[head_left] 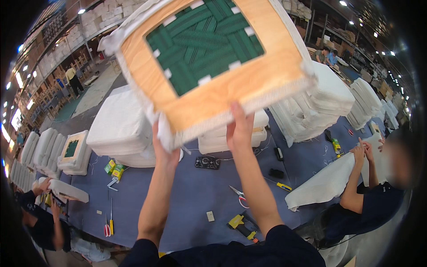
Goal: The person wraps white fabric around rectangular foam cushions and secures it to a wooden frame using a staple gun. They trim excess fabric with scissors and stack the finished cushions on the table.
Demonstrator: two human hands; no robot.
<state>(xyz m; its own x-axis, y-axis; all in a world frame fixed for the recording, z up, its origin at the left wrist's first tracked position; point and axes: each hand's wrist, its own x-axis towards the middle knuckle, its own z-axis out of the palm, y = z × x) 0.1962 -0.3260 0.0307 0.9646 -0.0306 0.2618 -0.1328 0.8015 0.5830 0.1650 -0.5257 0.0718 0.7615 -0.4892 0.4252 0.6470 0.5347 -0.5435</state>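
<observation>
- Holding a seat cushion (213,84) overhead, webbing side down, both hands are gripping its near edge.
- Left hand (163,149) and right hand (240,129) are each keeping a closed grip above the counter (191,200).

Blue table (195,200) below hands w/ scissors (239,196), yellow staple gun (242,226), screwdriver (280,185). White cushion stacks (120,129) beyond hands. Co-workers far left & right of them.

Dim warehouse hall with ceiling lamps (81,11), wall shelving (338,33), grey floor (95,91).
</observation>
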